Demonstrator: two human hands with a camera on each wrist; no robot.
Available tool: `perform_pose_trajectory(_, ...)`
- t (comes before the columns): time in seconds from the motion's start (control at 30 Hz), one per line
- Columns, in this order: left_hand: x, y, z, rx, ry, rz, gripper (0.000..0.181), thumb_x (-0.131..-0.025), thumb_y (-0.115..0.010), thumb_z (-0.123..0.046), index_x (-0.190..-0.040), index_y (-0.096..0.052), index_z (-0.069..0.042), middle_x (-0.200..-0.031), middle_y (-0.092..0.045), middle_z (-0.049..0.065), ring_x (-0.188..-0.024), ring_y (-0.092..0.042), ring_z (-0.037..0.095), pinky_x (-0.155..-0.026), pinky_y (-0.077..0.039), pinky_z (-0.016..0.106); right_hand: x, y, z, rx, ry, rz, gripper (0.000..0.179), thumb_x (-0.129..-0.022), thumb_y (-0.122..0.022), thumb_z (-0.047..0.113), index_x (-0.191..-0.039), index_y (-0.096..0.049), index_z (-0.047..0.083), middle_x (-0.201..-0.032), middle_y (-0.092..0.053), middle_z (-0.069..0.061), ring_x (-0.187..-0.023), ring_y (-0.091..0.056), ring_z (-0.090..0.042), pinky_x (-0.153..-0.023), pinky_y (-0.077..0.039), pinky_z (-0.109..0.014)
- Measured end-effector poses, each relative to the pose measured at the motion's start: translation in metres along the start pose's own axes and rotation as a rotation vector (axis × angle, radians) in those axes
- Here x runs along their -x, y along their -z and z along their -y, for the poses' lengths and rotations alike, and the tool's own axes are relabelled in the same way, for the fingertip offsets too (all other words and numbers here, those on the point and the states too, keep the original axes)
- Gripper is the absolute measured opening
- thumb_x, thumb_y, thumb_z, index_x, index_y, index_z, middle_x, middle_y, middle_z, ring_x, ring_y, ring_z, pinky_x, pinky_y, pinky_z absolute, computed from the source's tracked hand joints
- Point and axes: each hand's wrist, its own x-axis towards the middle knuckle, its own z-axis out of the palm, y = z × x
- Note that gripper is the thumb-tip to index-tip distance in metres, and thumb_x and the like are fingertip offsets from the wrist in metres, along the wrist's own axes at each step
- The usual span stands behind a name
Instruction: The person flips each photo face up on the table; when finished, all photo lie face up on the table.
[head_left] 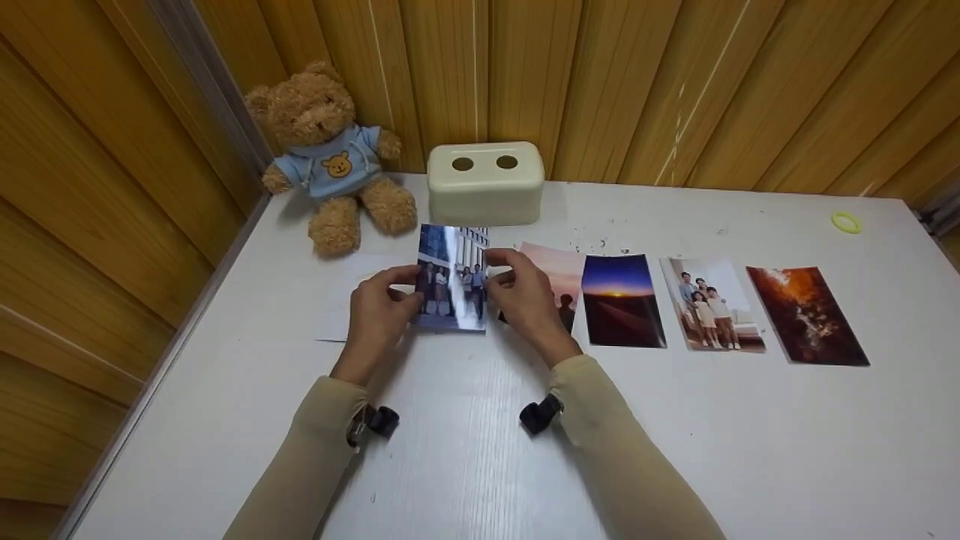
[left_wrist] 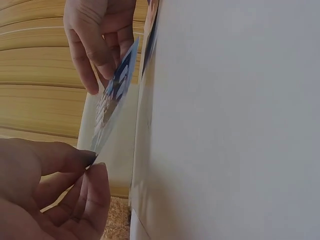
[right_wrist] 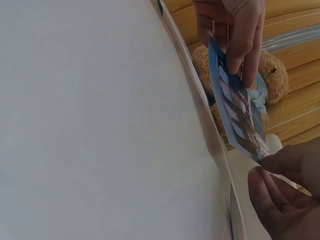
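A glossy photo (head_left: pixel 452 279) of people in front of tall buildings is held above the table, with a bright glare streak down its middle. My left hand (head_left: pixel 381 306) pinches its left edge between thumb and fingers. On the opposite edge, the right hand (head_left: pixel 529 296) pinches it likewise. Both wrist views show the photo (left_wrist: pixel 114 100) tilted and raised off the white surface. Under the right hand lies a pink-sky photo (head_left: pixel 551 266), partly covered by that hand. A white sheet (head_left: pixel 337 300) lies beside the left hand, partly hidden by it.
To the right lie a sunset photo (head_left: pixel 622 300), a family photo (head_left: pixel 712 307) and a red-orange photo (head_left: pixel 810 315) in a row. Behind stand a cream box (head_left: pixel 486 191) with two holes and a teddy bear (head_left: pixel 337 165). A yellow-green ring (head_left: pixel 846 222) lies far right. Wooden panels (head_left: pixel 600 82) wall the back.
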Motion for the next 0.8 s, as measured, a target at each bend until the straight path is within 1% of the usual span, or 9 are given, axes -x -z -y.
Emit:
perform_pose_trajectory(0.07,0.0,0.0002,0.001,-0.014,0.008,0.015,0.039,-0.091,-0.076,0.005,-0.13,-0.074,0.0,-0.122,-0.074,0.015,-0.092,-0.07,0.026,-0.074,-0.054,0.03,0.0007,0.0002,0.0001,0.023,-0.019,0.013,0.041,-0.097,-0.07,-0.002,-0.138,-0.067,0.005,-0.134,-0.068,-0.012,-0.106,-0.07,-0.025,-0.082,-0.06,-0.037)
perform_pose_trajectory(0.2,0.0005,-0.0001,0.0025,-0.036,0.008,0.04,0.041,-0.091,-0.075,0.005,-0.131,-0.072,0.002,-0.125,-0.073,0.016,-0.094,-0.07,0.026,-0.077,-0.056,0.034,0.0014,0.0003,-0.0004,0.06,-0.053,0.023,0.04,-0.097,-0.07,-0.001,-0.136,-0.068,0.005,-0.128,-0.07,-0.011,-0.105,-0.07,-0.024,-0.079,-0.06,-0.035)
perform_pose_trajectory(0.33,0.001,-0.001,0.0036,-0.078,-0.019,0.036,0.04,-0.089,-0.076,0.004,-0.129,-0.074,0.002,-0.125,-0.073,0.015,-0.09,-0.071,0.026,-0.078,-0.057,0.038,0.0017,0.0008,-0.0004,0.089,-0.063,0.028,0.039,-0.096,-0.071,-0.001,-0.135,-0.068,0.004,-0.121,-0.07,-0.012,-0.103,-0.069,-0.024,-0.074,-0.059,-0.033)
perform_pose_trajectory(0.5,0.0001,-0.0017,0.0027,-0.123,-0.027,0.049,0.039,-0.088,-0.078,0.004,-0.127,-0.076,0.001,-0.127,-0.073,0.016,-0.089,-0.071,0.026,-0.078,-0.056,0.039,0.0005,0.0024,-0.0008,0.114,-0.069,0.043,0.039,-0.096,-0.071,-0.002,-0.134,-0.068,0.003,-0.12,-0.07,-0.013,-0.102,-0.067,-0.024,-0.073,-0.057,-0.033)
perform_pose_trajectory(0.67,0.0,-0.0016,0.0007,-0.131,-0.014,0.071,0.04,-0.089,-0.078,0.004,-0.13,-0.075,-0.001,-0.131,-0.072,0.015,-0.087,-0.072,0.025,-0.073,-0.055,0.036,-0.0018,0.003,-0.0014,0.141,-0.083,0.055,0.04,-0.095,-0.071,-0.003,-0.134,-0.069,0.004,-0.119,-0.068,-0.012,-0.098,-0.065,-0.022,-0.072,-0.055,-0.031)
perform_pose_trajectory(0.8,0.0031,0.0,0.002,-0.137,0.023,0.091,0.043,-0.09,-0.078,0.005,-0.132,-0.073,-0.001,-0.135,-0.07,0.017,-0.093,-0.071,0.026,-0.078,-0.056,0.04,-0.0012,0.0003,-0.0016,0.157,-0.072,0.063,0.04,-0.093,-0.071,-0.005,-0.132,-0.07,0.002,-0.119,-0.068,-0.012,-0.095,-0.064,-0.021,-0.071,-0.054,-0.03)
